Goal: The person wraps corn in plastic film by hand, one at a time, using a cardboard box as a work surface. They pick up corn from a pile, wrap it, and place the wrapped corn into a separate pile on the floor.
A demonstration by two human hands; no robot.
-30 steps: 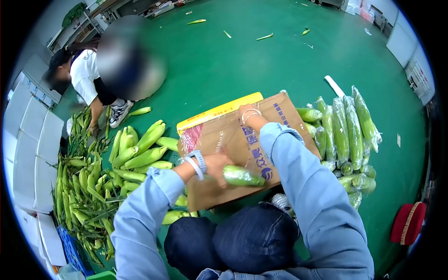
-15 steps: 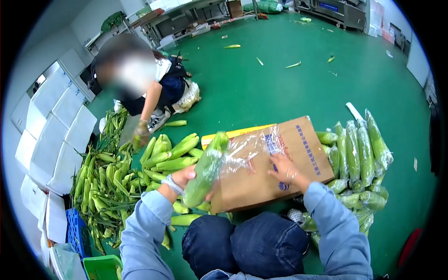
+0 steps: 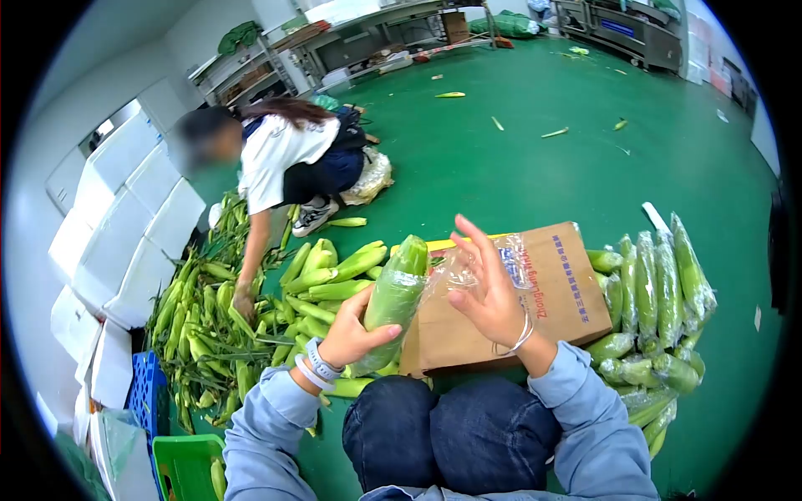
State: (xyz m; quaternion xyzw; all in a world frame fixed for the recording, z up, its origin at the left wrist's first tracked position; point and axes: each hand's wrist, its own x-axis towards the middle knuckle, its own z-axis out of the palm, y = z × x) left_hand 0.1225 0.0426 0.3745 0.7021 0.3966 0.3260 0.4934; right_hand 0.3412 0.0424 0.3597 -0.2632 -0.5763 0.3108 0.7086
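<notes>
L hand (image 3: 355, 338) closed round an ear of corn (image 3: 399, 288), thumb across near side, fingers round back; ear held up tilted in front of L knee, husk on, clear film (image 3: 451, 280) about its body and trailing off to R, over nr L part of box

R hand (image 3: 494, 305) free of the ear, palm & fingers spread, raised over box just beside trailing film; can't tell if it touches film

Just beyond: cardboard box (image 3: 558, 288), w/ red + blue print, on green floor (image 3: 535, 179) in front of person's knees (image 3: 493, 422)

R of box: heap of film-wrapped corn ears (image 3: 645, 288), some side by side, others stacked nearer person

L of box: loose green ears (image 3: 334, 288), then bigger pile of leafy corn (image 3: 213, 321) farther L

Co-worker (image 3: 284, 154) bent low behind that pile, 1 hand (image 3: 243, 302) down in it, grip unclear

Far L: white foam boxes (image 3: 125, 230), stacked; blue crate (image 3: 144, 392) & green crate (image 3: 188, 463) nr bottom L

Bg: steel worktop (image 3: 372, 29), few husk scraps (image 3: 451, 94) on floor
</notes>
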